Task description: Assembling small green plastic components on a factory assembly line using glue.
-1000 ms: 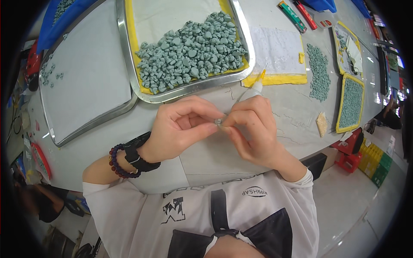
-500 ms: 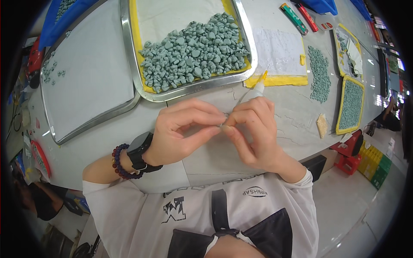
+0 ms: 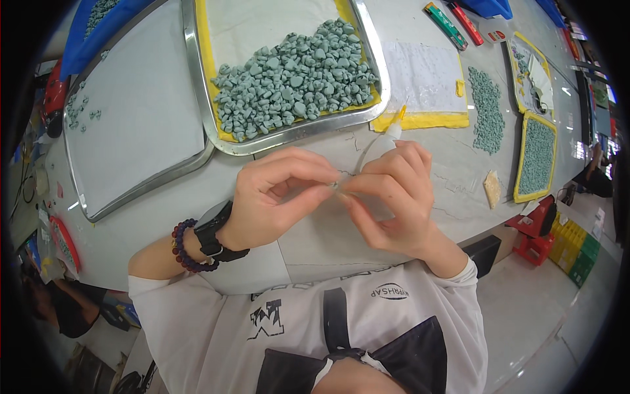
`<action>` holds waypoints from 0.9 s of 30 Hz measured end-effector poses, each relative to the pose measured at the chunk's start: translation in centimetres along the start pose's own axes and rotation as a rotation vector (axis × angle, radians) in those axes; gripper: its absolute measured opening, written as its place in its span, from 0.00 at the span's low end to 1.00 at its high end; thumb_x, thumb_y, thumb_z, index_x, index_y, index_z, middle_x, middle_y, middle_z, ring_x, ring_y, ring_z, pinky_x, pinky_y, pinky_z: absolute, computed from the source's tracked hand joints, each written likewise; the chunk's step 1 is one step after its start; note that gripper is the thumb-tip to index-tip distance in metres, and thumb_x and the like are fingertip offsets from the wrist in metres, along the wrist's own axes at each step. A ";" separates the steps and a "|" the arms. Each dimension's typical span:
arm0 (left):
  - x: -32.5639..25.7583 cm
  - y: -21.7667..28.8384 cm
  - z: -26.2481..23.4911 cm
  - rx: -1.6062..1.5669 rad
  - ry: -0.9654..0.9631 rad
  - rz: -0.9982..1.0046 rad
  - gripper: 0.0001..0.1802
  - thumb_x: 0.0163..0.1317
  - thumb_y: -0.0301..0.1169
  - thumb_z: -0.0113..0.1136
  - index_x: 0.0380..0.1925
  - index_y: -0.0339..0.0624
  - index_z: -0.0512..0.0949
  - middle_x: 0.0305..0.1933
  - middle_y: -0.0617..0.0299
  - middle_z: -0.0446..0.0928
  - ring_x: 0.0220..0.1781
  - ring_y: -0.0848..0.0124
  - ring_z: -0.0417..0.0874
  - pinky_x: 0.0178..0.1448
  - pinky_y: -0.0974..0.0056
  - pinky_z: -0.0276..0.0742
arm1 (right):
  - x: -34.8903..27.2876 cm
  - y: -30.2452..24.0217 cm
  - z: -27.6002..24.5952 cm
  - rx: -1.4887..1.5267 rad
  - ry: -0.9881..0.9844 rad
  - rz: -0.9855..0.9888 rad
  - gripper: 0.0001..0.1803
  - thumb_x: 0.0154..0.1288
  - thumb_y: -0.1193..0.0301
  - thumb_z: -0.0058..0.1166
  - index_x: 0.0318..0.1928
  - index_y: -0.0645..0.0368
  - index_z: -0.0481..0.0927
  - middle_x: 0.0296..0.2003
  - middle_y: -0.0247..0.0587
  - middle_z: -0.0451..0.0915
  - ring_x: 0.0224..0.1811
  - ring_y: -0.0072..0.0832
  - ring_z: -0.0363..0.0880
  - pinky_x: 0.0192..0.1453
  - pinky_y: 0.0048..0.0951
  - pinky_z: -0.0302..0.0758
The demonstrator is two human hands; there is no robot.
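Observation:
My left hand (image 3: 279, 195) and my right hand (image 3: 392, 194) meet over the table, fingertips almost touching. Between the left thumb and index finger sits a small grey-green piece (image 3: 335, 186), mostly covered by the fingers. The right thumb and index finger close at its other side; whether they grip it too, or something tiny, is hidden. Just beyond the hands is a metal tray (image 3: 298, 136) with a yellow-edged liner, heaped with grey-green pieces (image 3: 295, 79). A white glue bottle (image 3: 388, 134) with a yellow tip lies behind my right hand.
At left, a second metal tray (image 3: 141, 98) carries a white sheet and a few pieces. To the right are a yellow-edged pad (image 3: 423, 79), a strip of small green pieces (image 3: 486, 111), a yellow-rimmed tray (image 3: 518, 192), and green (image 3: 446, 26) and red (image 3: 466, 25) box cutters.
My right hand has shifted slightly to the right, its fingertips drawing a little away from the left ones. The small piece between the left fingertips now shows more.

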State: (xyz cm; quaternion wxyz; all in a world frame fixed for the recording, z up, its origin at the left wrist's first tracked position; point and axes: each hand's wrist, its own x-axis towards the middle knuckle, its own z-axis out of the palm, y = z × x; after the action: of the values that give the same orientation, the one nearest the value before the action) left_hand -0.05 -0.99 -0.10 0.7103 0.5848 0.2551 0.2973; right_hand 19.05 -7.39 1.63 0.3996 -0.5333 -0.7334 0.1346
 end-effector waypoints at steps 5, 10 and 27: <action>0.0 0.0 -0.1 -0.045 -0.010 -0.039 0.12 0.56 0.11 0.56 0.40 0.30 0.78 0.47 0.51 0.75 0.47 0.69 0.79 0.50 0.68 0.77 | -0.1 0.0 0.1 -0.003 0.006 -0.009 0.15 0.36 0.79 0.64 0.31 0.54 0.80 0.26 0.31 0.73 0.29 0.30 0.69 0.49 0.40 0.64; 0.0 0.0 -0.1 -0.067 -0.013 -0.051 0.12 0.56 0.11 0.56 0.40 0.29 0.78 0.47 0.51 0.75 0.47 0.69 0.79 0.50 0.68 0.77 | -0.2 0.1 0.1 -0.025 0.008 -0.019 0.16 0.36 0.79 0.65 0.31 0.54 0.81 0.27 0.30 0.74 0.30 0.30 0.69 0.50 0.41 0.64; 0.0 0.0 -0.1 -0.184 0.002 -0.139 0.13 0.57 0.10 0.53 0.42 0.28 0.76 0.48 0.51 0.74 0.49 0.68 0.79 0.55 0.65 0.77 | -0.4 0.2 0.9 -0.144 0.078 -0.043 0.16 0.37 0.75 0.67 0.32 0.53 0.80 0.27 0.27 0.74 0.29 0.28 0.68 0.47 0.37 0.63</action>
State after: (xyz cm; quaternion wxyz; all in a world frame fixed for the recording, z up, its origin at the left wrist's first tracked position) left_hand -0.14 -0.96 -0.10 0.7796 0.4978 0.2673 0.2700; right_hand 18.60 -7.47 0.75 0.3912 -0.5495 -0.7364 0.0520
